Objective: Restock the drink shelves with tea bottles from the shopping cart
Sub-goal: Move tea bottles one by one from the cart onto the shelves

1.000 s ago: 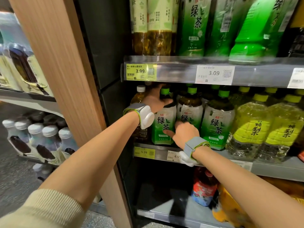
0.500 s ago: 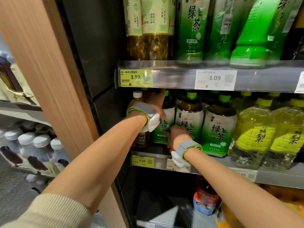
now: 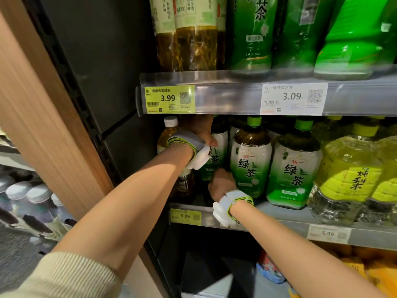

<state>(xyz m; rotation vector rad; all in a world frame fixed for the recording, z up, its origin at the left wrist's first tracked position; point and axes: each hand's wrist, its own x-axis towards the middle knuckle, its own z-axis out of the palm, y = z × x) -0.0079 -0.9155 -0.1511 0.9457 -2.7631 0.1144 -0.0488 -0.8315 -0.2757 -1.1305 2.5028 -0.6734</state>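
Green-and-white tea bottle (image 3: 251,166), yellow price tag (image 3: 170,99), beige sleeve (image 3: 64,278).

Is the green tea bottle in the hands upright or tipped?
Upright, as far as shows. The green tea bottle has its label running straight up, parallel to its neighbours. Left hand grips its top, right hand its lower part; base hidden.

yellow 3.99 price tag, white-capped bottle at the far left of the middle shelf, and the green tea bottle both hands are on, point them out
yellow 3.99 price tag (image 3: 170,99), head view, on the printed price.
white-capped bottle (image 3: 168,134), head view, on its amber shoulder.
green tea bottle (image 3: 217,157), head view, on its white-green label.
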